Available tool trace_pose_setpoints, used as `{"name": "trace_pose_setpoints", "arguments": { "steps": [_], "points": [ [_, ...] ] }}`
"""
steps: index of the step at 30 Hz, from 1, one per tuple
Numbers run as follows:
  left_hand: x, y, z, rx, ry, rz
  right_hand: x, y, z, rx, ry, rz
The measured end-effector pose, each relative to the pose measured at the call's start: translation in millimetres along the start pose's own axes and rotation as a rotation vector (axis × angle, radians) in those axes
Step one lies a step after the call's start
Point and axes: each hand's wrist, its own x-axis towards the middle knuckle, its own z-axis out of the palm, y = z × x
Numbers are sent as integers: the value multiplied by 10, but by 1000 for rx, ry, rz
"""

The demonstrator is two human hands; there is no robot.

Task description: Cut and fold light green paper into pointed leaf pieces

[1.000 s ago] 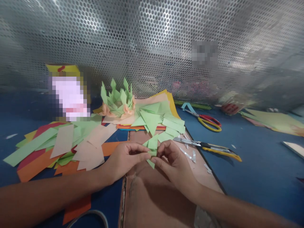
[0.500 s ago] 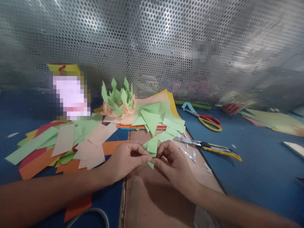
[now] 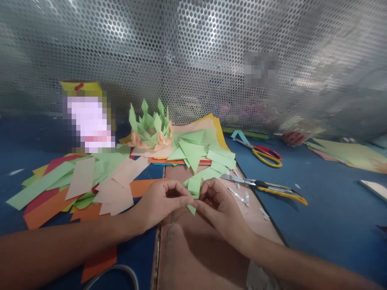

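A folded piece of light green paper (image 3: 194, 186) is held between my two hands, above a brown board (image 3: 187, 257). My left hand (image 3: 161, 201) pinches its left side between thumb and fingers. From the right, my right hand (image 3: 222, 207) grips the same paper with curled fingers, and the two thumb tips nearly meet at its lower part. A small pointed green end sticks out below the thumbs. Just behind lie folded green triangles (image 3: 192, 153) and flat green strips (image 3: 221, 158). A green and peach folded-paper crown shape (image 3: 151, 127) stands farther back.
Scissors (image 3: 263, 155) and a yellow-handled cutter knife (image 3: 266, 187) lie to the right, near white paper scraps (image 3: 238, 195). Coloured paper strips (image 3: 81, 177) are heaped on the left. A perforated metal panel (image 3: 193, 52) rises behind. A white ring (image 3: 121, 268) lies at the front.
Almost nothing differs. Both hands keep their grip on the green paper, and its left flap shows slightly less beside my left fingers.
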Motion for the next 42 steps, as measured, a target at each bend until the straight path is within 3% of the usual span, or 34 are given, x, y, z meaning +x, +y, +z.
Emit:
{"name": "trace_pose_setpoints", "arguments": {
  "steps": [7, 14, 20, 39, 42],
  "points": [
    [9, -26, 31, -220, -42, 59, 46, 52, -28, 104, 0, 0],
    [0, 10, 37, -81, -9, 113, 61, 40, -58, 140, -41, 82],
    [-20, 0, 44, 9, -10, 68, 56, 33, -62, 72, -18, 119],
    [10, -22, 36, -15, -67, 54, 67, 46, -52, 65, 29, 101],
    [9, 9, 19, -5, -86, 3, 65, 36, -53, 40, 45, 104]
  ]
}}
